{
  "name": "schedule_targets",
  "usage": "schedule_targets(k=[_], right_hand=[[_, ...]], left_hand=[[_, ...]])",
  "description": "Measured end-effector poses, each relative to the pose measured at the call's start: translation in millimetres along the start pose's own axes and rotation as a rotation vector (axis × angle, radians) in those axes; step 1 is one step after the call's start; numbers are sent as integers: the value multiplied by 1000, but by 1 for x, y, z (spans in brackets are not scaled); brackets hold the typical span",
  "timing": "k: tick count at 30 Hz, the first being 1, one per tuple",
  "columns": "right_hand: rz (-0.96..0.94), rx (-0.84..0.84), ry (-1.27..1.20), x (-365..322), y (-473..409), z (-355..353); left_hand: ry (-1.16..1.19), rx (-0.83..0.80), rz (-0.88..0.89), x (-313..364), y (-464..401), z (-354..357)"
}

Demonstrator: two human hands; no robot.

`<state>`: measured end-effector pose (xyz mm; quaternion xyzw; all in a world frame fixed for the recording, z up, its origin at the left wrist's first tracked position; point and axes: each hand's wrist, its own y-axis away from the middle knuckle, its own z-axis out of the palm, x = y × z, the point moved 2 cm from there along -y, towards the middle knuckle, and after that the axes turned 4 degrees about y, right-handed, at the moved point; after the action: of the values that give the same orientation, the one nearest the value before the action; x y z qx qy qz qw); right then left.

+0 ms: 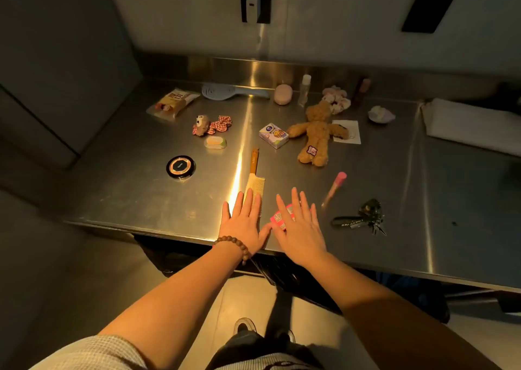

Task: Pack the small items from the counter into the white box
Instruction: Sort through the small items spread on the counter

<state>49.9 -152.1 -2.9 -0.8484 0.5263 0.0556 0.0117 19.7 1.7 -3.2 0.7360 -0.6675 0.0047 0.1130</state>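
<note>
**Hands flat at the counter edge, nothing packed yet**

Steel counter (394, 189), dim warm light. Both hands out over the near edge, palms down, fingers straight and spread, gripping nothing. Left hand (243, 223), bead bracelet (234, 245) on the wrist, fingertips lying over the toothed end of the comb (255, 180). Right hand (300, 228) over a small pink packet (282, 217), mostly hidden beneath; touching or hovering, cannot tell.

White box (468, 124) at the far right of the counter, well apart from both hands; open or closed, cannot tell from this angle.

Scattered, all loose on the counter:
- black round compact (180, 166), left
- snack packet (173, 101) and blue hairbrush (225, 91), far left by the back rim
- small bear-head scrunchie (211, 125), little yellow-green case (215, 142) just beside it
- small printed carton (273, 135), centre
- brown teddy bear (317, 135), one arm over a white card (352, 132)
- pink round pot (283, 94), clear bottle (305, 90), pale scrunchie (337, 99) along the back
- pink tube (335, 187) and dark key bunch (363, 218), right of the right hand

Step judged: the very start, choosing a first item. Nothing lifted.

Next move likely calls for curling fingers round the nearest pieces, comb or pink packet, then a long carry rightward to the box. Flat things on smooth steel probably need sliding to the edge or a fingernail pinch.
</note>
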Motion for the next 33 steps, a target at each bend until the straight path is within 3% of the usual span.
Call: schedule_targets(k=[16,30,33], right_hand=[[1,4,70,12,-89,-1],[217,15,-42,6,-201,-10],[278,117,-49,3,-213,-10]], left_hand=[[25,-55,-72,-7,-70,-21],[55,-78,93,-53,-185,-47],[67,-73,131,-51,-200,-49]])
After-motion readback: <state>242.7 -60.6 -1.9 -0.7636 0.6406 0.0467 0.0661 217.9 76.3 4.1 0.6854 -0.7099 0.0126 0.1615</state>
